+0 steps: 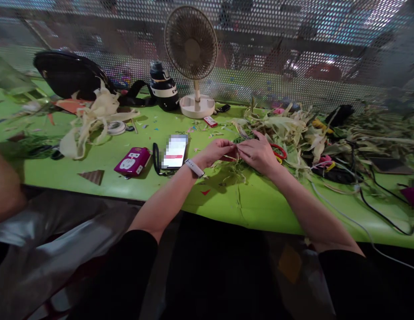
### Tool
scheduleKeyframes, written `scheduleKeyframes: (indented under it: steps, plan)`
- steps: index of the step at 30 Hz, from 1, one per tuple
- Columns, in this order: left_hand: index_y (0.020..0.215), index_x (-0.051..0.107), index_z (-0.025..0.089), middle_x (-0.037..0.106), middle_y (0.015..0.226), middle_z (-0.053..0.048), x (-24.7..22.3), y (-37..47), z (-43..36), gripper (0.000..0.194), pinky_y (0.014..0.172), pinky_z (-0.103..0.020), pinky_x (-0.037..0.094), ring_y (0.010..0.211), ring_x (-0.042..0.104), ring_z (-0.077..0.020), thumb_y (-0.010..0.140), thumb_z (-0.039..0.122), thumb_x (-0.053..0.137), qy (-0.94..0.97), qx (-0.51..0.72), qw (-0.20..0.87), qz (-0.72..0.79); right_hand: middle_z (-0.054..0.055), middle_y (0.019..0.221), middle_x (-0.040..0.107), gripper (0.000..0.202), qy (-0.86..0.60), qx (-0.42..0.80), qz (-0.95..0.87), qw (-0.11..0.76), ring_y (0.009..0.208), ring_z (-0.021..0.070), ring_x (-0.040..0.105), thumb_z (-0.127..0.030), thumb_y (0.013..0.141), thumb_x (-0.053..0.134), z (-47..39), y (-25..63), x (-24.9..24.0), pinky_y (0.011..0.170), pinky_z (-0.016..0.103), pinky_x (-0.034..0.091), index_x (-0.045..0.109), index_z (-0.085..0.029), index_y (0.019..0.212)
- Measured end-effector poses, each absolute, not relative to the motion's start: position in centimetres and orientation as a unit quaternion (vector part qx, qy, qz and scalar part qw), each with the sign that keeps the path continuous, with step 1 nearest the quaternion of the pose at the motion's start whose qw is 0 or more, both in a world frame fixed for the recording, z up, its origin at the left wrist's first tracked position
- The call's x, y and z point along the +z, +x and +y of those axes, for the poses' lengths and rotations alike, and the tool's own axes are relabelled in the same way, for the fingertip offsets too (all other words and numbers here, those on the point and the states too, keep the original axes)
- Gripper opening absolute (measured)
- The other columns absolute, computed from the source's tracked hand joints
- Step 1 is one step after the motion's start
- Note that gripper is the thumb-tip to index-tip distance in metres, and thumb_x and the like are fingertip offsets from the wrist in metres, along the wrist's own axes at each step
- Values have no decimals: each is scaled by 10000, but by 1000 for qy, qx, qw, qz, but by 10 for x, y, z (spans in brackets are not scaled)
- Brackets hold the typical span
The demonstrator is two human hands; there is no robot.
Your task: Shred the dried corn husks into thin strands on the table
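In the head view, the left hand point(222, 150) and right hand point(256, 153) meet at the fingertips above the counter point(260, 209), fingers narrowed, probably to steady something small between them; what they pinch, if anything, I cannot tell. Green strands point(238, 171) lie just below and between the hands. Pale husks point(287, 126) are heaped beyond and beside the right hand, likely for easy reach. The phone point(175, 151) lies left of the left hand, screen up, perhaps so it can be seen.
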State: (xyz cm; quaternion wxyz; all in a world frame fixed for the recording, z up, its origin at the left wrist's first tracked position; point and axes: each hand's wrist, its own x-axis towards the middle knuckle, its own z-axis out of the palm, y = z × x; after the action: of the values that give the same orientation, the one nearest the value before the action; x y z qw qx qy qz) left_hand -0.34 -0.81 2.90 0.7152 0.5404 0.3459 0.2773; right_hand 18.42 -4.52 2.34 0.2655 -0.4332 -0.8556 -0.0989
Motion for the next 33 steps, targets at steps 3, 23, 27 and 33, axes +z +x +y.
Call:
scheduleKeyframes:
  steps: [3, 23, 27, 33]
  plan:
    - [832, 603, 121, 675, 723, 0, 28, -2, -9, 69, 764, -285, 528, 649, 647, -79, 892, 151, 587, 547, 285, 704, 352, 67, 956, 758, 247, -443, -98, -850, 268, 881, 211, 680, -251, 918, 495, -45, 183, 22, 1107, 532, 320, 739, -213, 927]
    - [911, 631, 196, 510, 1434, -75, 18, 10, -18, 77, 1138, -349, 323, 1335, 452, -164, 894, 233, 565, 685, 451, 492, 291, 49, 965, 722, 333, -464, 405, -594, 517, 929, 178, 668, -276, 721, 645, -42, 167, 21, 895, 378, 533, 609, -194, 1042]
    - [949, 611, 173, 484, 1459, -100, 12, 16, -19, 105, 1025, -319, 441, 1265, 518, -169, 896, 237, 546, 633, 461, 554, 282, 30, 890, 728, 286, -453, 438, -580, 516, 855, 160, 674, -304, 719, 678, -43, 164, 20, 877, 363, 541, 653, -195, 982]
    - [933, 605, 166, 552, 1385, -113, 16, 16, -22, 91, 1038, -317, 426, 1242, 544, -167, 884, 218, 548, 604, 490, 555, 296, -7, 681, 669, 278, -479, 450, -544, 522, 673, 141, 640, -409, 655, 753, -44, 161, 21, 727, 318, 537, 670, -182, 794]
